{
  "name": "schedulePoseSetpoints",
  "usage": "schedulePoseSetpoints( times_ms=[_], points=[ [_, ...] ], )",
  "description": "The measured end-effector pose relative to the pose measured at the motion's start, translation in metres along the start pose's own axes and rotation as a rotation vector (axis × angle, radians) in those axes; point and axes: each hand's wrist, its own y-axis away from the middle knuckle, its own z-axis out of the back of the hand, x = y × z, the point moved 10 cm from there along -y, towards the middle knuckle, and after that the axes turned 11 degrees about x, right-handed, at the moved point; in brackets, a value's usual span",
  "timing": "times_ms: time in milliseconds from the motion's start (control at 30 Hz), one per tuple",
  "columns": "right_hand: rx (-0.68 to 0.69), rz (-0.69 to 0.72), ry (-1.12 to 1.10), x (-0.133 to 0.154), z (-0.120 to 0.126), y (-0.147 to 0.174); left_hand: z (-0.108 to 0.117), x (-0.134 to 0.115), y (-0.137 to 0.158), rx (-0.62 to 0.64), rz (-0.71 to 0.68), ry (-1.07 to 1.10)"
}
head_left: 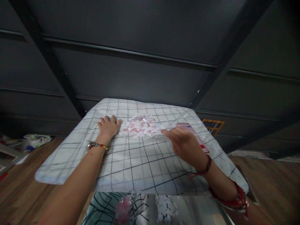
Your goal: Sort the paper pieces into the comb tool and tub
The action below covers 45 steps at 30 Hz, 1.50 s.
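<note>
The left hand (108, 127) is palm down, fingers (113, 119) spread and thumb (119, 122) angled outward. The right hand (184, 142) turns inward, back upward, its fingers bent. The left forearm (82, 178) and right forearm (221, 179) reach forward, slanting toward each other.

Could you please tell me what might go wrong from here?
The loose paper scraps could scatter if the right hand, right beside the pile, moves quickly.

The phone lies partly hidden behind that hand, so it might get nudged.

The checked cloth might wrinkle or slip if the left hand, spread flat on it, pushes, which could shift the pile.
</note>
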Motion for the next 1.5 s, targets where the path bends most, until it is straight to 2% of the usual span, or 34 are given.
schedulePoseSetpoints(
  times_ms=[233,367,433,600,700,833,1000,1133,1400,1500],
  points=[
    [-0.018,0.002,0.080,0.006,-0.005,-0.008,0.000,0.000,0.001,-0.010,0.004,-0.008],
    [-0.100,0.080,0.019,0.010,0.007,0.002,0.002,-0.002,0.003,-0.011,0.005,-0.016],
    [-0.115,0.065,0.027,0.007,0.010,0.003,0.002,-0.002,0.003,-0.012,0.006,-0.014],
    [-0.006,-0.073,0.060,-0.004,-0.005,-0.008,0.001,0.000,0.002,-0.002,0.007,0.005],
    [0.011,-0.054,0.022,-0.001,-0.009,-0.006,0.001,0.001,0.002,-0.007,0.006,0.014],
    [-0.022,-0.003,0.013,0.001,-0.002,0.002,0.002,-0.001,0.003,-0.010,-0.005,0.003],
    [0.004,-0.081,0.071,-0.006,-0.007,-0.007,0.001,0.000,0.002,-0.004,-0.002,0.001],
    [0.014,-0.085,0.091,-0.001,-0.011,-0.015,0.000,0.000,0.001,-0.015,-0.013,-0.006],
    [-0.067,0.049,0.034,0.008,0.008,0.001,0.002,-0.003,0.003,-0.001,-0.008,-0.029],
    [-0.072,0.027,0.038,0.005,0.011,0.001,0.003,-0.003,0.004,0.001,-0.007,-0.031]
  ],
)
